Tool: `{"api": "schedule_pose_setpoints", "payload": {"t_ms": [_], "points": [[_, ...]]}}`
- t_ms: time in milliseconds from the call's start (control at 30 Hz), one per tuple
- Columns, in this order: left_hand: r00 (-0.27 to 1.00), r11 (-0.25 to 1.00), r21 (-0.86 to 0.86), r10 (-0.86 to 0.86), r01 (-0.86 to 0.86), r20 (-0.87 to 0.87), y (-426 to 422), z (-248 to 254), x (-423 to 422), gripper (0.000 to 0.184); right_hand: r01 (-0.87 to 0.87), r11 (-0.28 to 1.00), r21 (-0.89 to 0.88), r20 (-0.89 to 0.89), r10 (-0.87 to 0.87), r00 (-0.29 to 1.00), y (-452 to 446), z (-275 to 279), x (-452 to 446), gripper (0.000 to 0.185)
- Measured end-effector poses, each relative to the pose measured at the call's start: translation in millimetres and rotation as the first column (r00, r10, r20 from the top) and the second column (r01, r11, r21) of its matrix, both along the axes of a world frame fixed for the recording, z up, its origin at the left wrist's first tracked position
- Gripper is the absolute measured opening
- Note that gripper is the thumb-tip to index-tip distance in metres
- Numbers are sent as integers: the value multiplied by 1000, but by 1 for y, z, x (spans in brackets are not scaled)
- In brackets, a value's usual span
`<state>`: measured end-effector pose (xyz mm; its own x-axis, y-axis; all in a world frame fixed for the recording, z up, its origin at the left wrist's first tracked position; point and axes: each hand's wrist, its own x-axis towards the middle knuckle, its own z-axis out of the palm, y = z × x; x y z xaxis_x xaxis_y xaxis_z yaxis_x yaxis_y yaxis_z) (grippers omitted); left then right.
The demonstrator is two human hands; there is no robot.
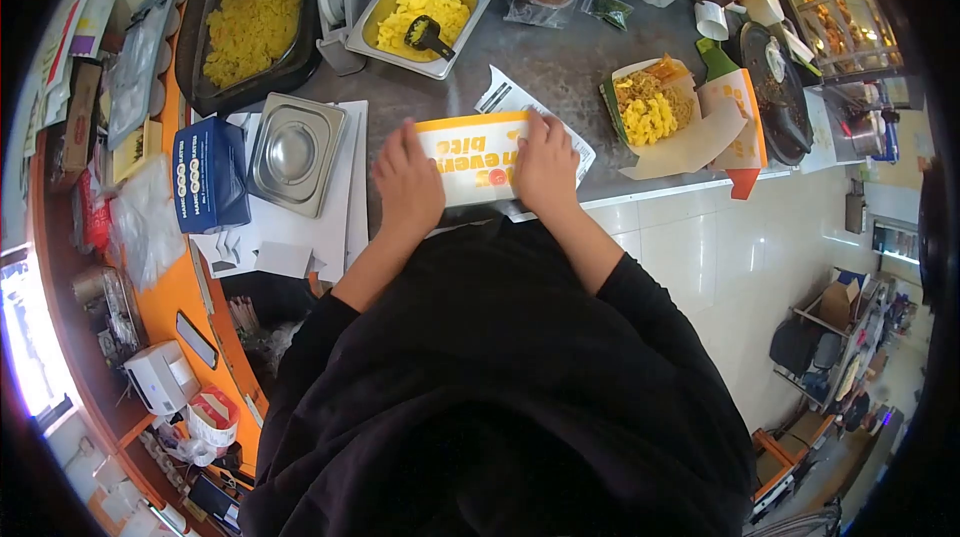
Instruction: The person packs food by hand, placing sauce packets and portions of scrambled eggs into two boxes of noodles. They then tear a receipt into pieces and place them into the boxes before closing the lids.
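Both hands grip a closed white and orange takeaway box point(475, 159) at the near edge of the steel counter, its printed lettering upside down from here. My left hand point(410, 180) closes round one end, fingers over the top edge. At the other end my right hand point(546, 167) holds the box the same way. A printed sheet point(508, 97) lies partly beneath it. To the right stands an open takeaway box point(619, 97) with brownish noodles or rice and yellow chunks point(650, 121). Its paper liner point(708, 140) hangs out toward me.
Behind the hands, a steel pan point(478, 3) holds yellow pieces and a black spoon point(425, 35). A dark roasting pan point(187, 62) of yellow rice stands at the back left. Nearer are a steel lid point(296, 152) and a blue box point(210, 177). A black round pan point(780, 102) sits far right.
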<state>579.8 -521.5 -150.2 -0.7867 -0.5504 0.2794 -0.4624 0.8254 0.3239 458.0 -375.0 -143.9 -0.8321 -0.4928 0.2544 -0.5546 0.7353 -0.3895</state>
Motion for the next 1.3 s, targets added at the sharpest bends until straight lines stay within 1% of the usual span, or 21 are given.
{"api": "schedule_pose_setpoints", "payload": {"t_ms": [33,100,133,267,300,400,533,667,700,800,833,867,900,933,967,1000,1100,1167,1200,1267,1300], "points": [[994,993,-49,-107,107,8,-3,1,-3,49,-158,987,-13,-147,154,977,-2,4,-8,37],[945,935,-140,-324,325,30,-8,4,-15,53,-386,916,-106,-132,372,919,-11,0,-22,38],[943,938,-100,-331,332,25,-7,3,-18,53,-486,862,-147,-131,470,873,-13,-4,-26,38],[927,928,9,-373,373,35,-8,0,-24,53,-471,863,-181,-82,464,882,-17,-11,-28,22],[924,925,28,-380,379,49,-8,1,-24,53,-472,863,-180,-143,451,881,-18,-14,-29,18],[925,928,39,-374,372,68,-7,6,-25,52,-479,859,-183,-140,459,877,-20,-18,-32,16],[935,934,-28,-356,356,5,-3,9,-21,54,-487,831,-269,-252,427,868,-18,-12,-28,11],[944,948,-63,-304,313,127,1,11,-22,61,-470,842,-265,-176,437,882,-17,-14,-31,15],[927,933,-99,-324,346,188,1,13,-23,77,-438,872,-221,-240,386,891,-17,-9,-31,19],[875,892,-66,-421,448,239,-4,21,-25,96,-341,826,-449,-116,324,939,-12,37,-51,26],[843,890,3,-432,455,320,-4,26,-25,116,-293,777,-557,-160,245,956,-7,56,-76,25],[831,891,64,-443,449,336,-4,32,-27,119,-91,724,-683,83,201,976,3,89,-107,23],[818,889,123,-455,442,351,-4,39,-29,121,29,444,-896,89,115,989,6,108,-146,25],[805,884,179,-468,432,365,-4,43,-29,124,263,155,-952,287,159,945,19,114,-203,26],[801,881,227,-472,415,369,-7,39,-33,124,448,116,-886,442,-78,894,53,155,-299,24],[808,877,233,-479,421,343,-8,36,-31,123,444,-11,-896,439,-175,881,67,148,-352,25],[821,871,229,-488,435,297,-9,33,-31,122,773,-171,-611,791,-108,602,108,108,-467,25],[822,876,198,-481,440,304,-8,34,-31,125,876,38,-480,835,-288,470,126,46,-525,33],[827,879,176,-477,443,298,-8,34,-34,126,899,30,-436,897,-68,437,132,22,-539,50],[829,882,143,-470,448,304,-10,36,-29,128,921,150,-360,907,-174,383,123,39,-505,45],[837,891,154,-453,426,306,-11,35,-27,123,950,50,-309,938,-147,313,121,30,-510,43]]}}
